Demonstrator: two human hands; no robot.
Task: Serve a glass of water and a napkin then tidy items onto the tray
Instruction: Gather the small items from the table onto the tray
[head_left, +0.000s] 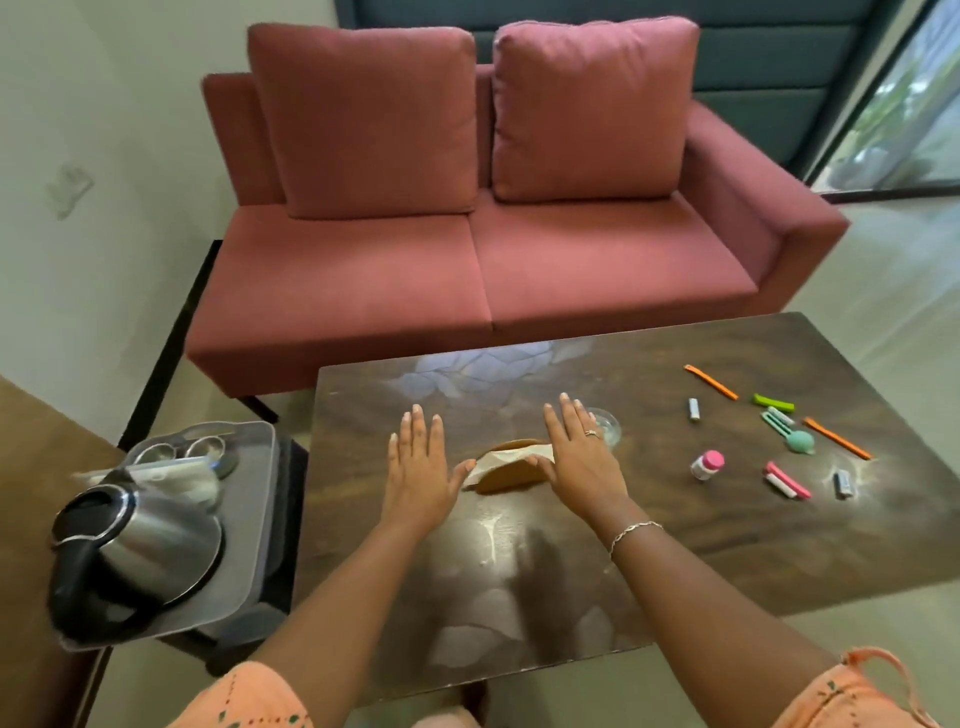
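A white napkin (506, 460) lies on a round brown coaster (506, 480) in the middle of the dark wooden table (675, 530). My left hand (418, 467) and my right hand (576, 457) lie flat with straight fingers on either side of the napkin, thumbs at its edges. A clear glass (609, 423) stands just behind my right hand, partly hidden by its fingers. The clear plastic tray (260, 467) sits on a low stand left of the table, with a steel kettle (135, 551) on it.
Small items lie scattered on the table's right part: orange sticks (710, 382), a green clip (774, 401), a pink-capped bottle (706, 464), pink and teal clips, small grey tubes. The tray also holds glasses (200, 448). A red sofa (483, 270) stands behind the table.
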